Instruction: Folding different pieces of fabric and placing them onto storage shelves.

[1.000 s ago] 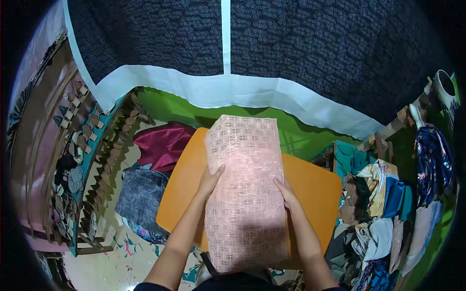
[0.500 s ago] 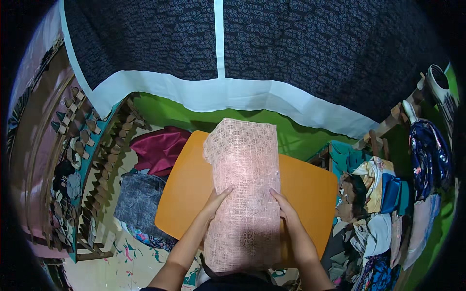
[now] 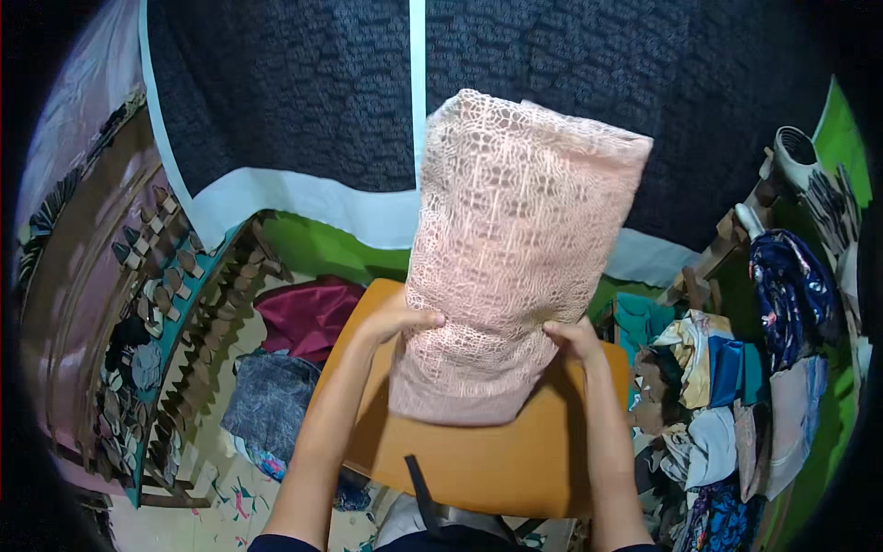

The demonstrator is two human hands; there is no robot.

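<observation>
A folded pale pink lace cloth (image 3: 515, 239) is held up in front of me, tilted with its top leaning right. My left hand (image 3: 400, 320) grips its left edge, thumb on the front face, fingers hidden behind. On the opposite edge my right hand (image 3: 575, 339) holds it the same way. Under the cloth stands an orange table (image 3: 478, 465) with rounded corners. The cloth's lower edge hangs over the tabletop; whether it touches is unclear.
Dark patterned curtains (image 3: 285, 92) with white borders hang ahead. A wooden rack of pegs (image 3: 198, 345) stands left, near maroon fabric (image 3: 308, 313) and grey fabric (image 3: 267, 400) on the floor. Piled cloths (image 3: 713, 446) fill the right side. Scraps litter the tiles (image 3: 184, 524).
Both hands have raised the lace cloth up and away from me, tilting its top to the right. More of the table's near part and a dark strap at my waist now show.
</observation>
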